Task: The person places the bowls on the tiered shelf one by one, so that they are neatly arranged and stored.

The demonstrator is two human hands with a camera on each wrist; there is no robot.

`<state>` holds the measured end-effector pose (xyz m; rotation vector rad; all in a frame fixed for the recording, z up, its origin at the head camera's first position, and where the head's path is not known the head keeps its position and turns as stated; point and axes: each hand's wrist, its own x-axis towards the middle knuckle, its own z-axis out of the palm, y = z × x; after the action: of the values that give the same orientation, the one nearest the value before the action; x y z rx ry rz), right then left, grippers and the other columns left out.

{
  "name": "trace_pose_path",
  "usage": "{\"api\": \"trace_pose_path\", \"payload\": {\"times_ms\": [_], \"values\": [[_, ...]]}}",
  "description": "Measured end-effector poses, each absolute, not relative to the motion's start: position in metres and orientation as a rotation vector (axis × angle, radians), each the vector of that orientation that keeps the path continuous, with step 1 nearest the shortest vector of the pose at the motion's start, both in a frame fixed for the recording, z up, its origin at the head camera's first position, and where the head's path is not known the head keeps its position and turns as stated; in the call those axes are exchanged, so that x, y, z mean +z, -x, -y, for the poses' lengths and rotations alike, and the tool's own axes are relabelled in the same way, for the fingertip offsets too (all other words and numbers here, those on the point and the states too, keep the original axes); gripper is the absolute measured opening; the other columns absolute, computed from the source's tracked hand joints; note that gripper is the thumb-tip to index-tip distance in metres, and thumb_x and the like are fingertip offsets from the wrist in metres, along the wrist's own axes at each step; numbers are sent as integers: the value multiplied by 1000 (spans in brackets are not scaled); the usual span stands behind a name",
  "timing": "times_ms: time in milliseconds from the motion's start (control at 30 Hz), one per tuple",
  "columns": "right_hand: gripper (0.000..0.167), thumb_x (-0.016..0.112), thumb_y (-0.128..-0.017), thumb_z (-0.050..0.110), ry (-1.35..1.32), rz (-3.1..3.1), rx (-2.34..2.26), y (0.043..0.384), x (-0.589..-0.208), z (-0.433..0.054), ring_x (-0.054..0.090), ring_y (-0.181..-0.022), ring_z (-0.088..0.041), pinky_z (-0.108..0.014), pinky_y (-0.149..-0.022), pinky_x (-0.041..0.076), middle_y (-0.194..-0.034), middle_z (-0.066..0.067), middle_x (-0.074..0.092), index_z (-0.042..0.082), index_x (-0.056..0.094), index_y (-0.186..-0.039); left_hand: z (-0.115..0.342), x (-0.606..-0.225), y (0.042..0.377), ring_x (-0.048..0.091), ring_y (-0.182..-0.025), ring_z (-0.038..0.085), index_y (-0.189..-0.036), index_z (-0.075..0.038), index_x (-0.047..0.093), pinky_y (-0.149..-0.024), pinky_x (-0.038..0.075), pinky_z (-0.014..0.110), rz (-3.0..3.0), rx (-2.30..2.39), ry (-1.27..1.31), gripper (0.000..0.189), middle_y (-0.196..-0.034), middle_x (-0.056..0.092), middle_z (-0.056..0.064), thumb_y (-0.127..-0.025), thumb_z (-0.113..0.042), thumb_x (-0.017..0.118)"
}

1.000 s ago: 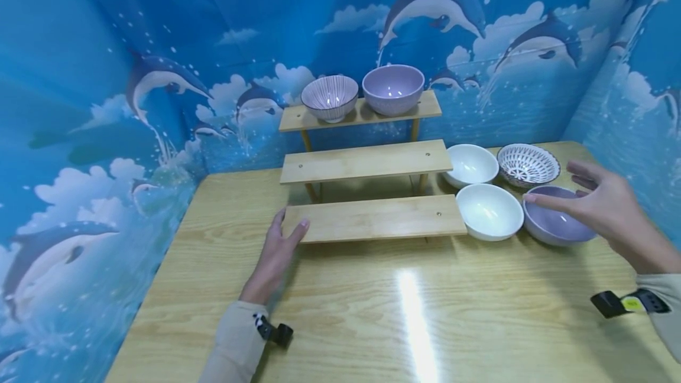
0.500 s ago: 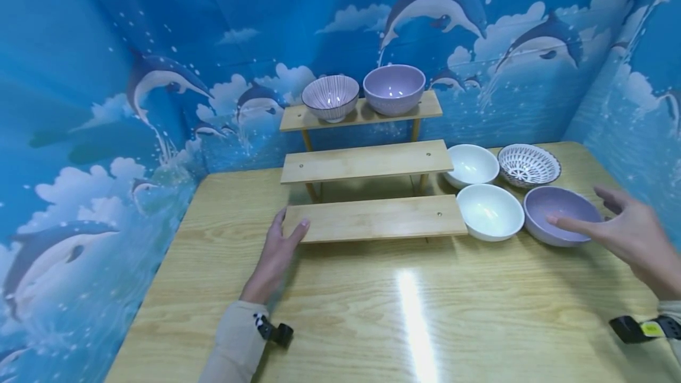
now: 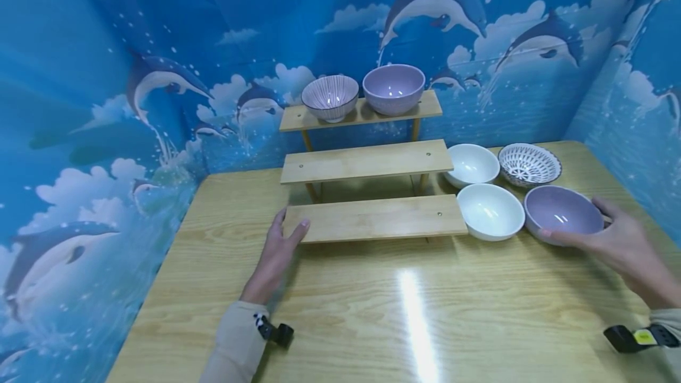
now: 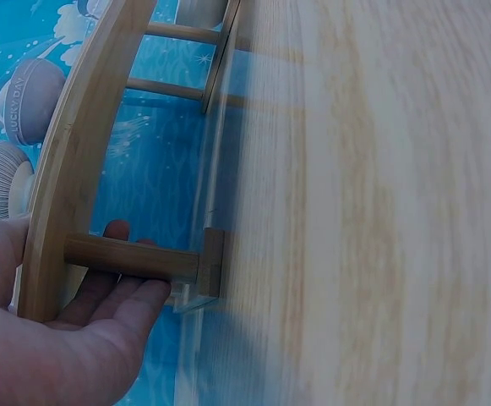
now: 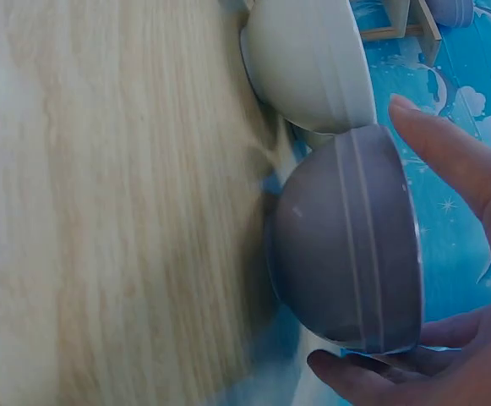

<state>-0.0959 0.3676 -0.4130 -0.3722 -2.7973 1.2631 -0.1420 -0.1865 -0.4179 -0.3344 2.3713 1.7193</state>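
Observation:
My left hand (image 3: 276, 253) holds the left end of the lowest board of a three-tier wooden shelf (image 3: 372, 217). In the left wrist view its thumb lies over the board and its fingers (image 4: 135, 309) reach beneath, by the round wooden leg. At the right, my right hand (image 3: 619, 247) is spread around a plain purple bowl (image 3: 564, 211) standing on the table. Its thumb (image 5: 439, 139) is close to the near rim, with the other fingers by the right side. A white bowl (image 3: 489, 211) stands just left of that bowl.
Behind these stand another white bowl (image 3: 470, 164) and a black-and-white patterned bowl (image 3: 529, 164). On the top tier sit a striped bowl (image 3: 330, 96) and a second purple bowl (image 3: 393, 90). A blue dolphin backdrop (image 3: 239, 16) encloses the table (image 3: 340, 312) at back and sides.
My right hand has come down from above the purple bowl, shifting right and then in around its rim. The left hand has stayed on the shelf's lowest board.

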Motion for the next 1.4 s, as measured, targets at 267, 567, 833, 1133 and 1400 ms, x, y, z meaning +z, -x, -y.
{"api": "trace_pose_path", "payload": {"times_ms": [267,567,833,1133,1400], "values": [[125,88,-79,37,448,2811,1213,96,-415,-362,34,-123,-58,-50,-90,49,-149,-48,20,-9,2,-157,185,-419,142,3,-155,34,-164,-21,7,-123,11,60,-2387,1691,354,98,-170,2,7,-94,-63,60],[120,88,-79,34,428,2778,1241,96,-416,-362,38,-119,-54,-18,-70,32,-145,-46,28,-10,9,-157,184,-419,142,3,-155,34,-164,-22,6,-123,10,60,-2396,1672,372,97,-170,2,7,-94,-63,59],[118,90,-78,32,425,2746,1244,98,-408,-366,43,-111,-54,-11,-58,37,-141,-47,32,-15,13,-154,184,-418,142,4,-155,33,-164,-24,7,-123,11,60,-2389,1673,375,97,-170,1,4,-93,-65,59],[120,89,-79,30,398,2718,1256,97,-384,-362,40,-110,-55,-10,-52,41,-149,-46,23,-6,7,-159,185,-416,142,3,-155,33,-164,-23,6,-123,11,59,-2381,1683,381,98,-170,1,5,-93,-64,60],[121,90,-77,33,348,2740,1185,96,-361,-338,39,-116,-60,-12,-52,39,-144,-47,28,-7,10,-159,186,-416,142,3,-155,34,-164,-22,6,-123,11,60,-2389,1680,361,98,-170,1,6,-94,-64,59]]}}
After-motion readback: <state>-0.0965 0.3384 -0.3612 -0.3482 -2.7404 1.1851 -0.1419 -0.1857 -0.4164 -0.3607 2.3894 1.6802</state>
